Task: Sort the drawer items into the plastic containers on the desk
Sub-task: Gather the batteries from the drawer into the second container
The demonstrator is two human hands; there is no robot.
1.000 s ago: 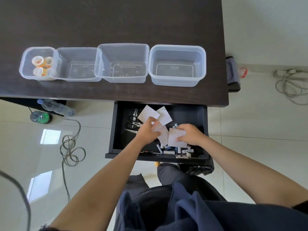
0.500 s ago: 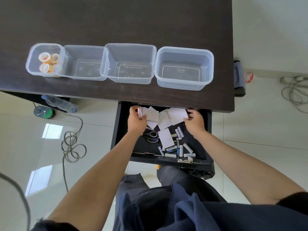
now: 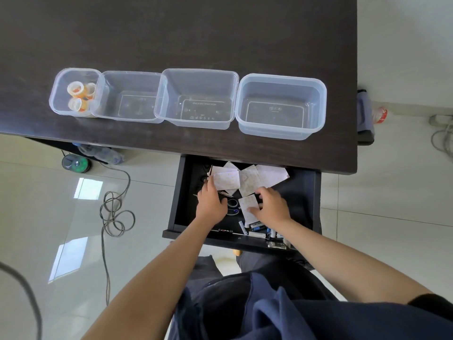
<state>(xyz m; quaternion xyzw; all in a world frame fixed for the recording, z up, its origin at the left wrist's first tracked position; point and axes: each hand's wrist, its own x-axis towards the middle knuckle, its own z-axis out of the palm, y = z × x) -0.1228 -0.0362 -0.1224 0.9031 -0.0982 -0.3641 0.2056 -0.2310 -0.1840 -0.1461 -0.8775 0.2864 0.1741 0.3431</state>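
Observation:
The dark drawer [image 3: 177, 202] stands pulled out under the desk edge. Inside it, my left hand [image 3: 211, 201] pinches a small stack of white dotted paper sheets [image 3: 226, 179] near the back left. More sheets [image 3: 270, 175] lie loose at the back. My right hand [image 3: 271, 207] has spread fingers resting on one small sheet [image 3: 247, 209] in the middle. Scissors [image 3: 232, 207] lie between my hands. Batteries [image 3: 257, 227] and a thin screwdriver [image 3: 224, 231] sit along the front. On the desk, a row of clear containers: a small one [image 3: 56, 94] with tape rolls [image 3: 78, 92], then three empty ones [image 3: 130, 77] [image 3: 199, 72] [image 3: 282, 79].
The dark desk [image 3: 171, 33] ends at the right near a grey bag [image 3: 365, 114]. On the tiled floor to the left are a coiled cable [image 3: 115, 212], a water bottle [image 3: 103, 153] and a green disc [image 3: 76, 163]. A power strip with cords [image 3: 441, 123] lies at the far right.
My right hand let go of the sheet at the back of the drawer and moved forward onto the small sheet in the middle. My left hand still holds its stack, slightly lower.

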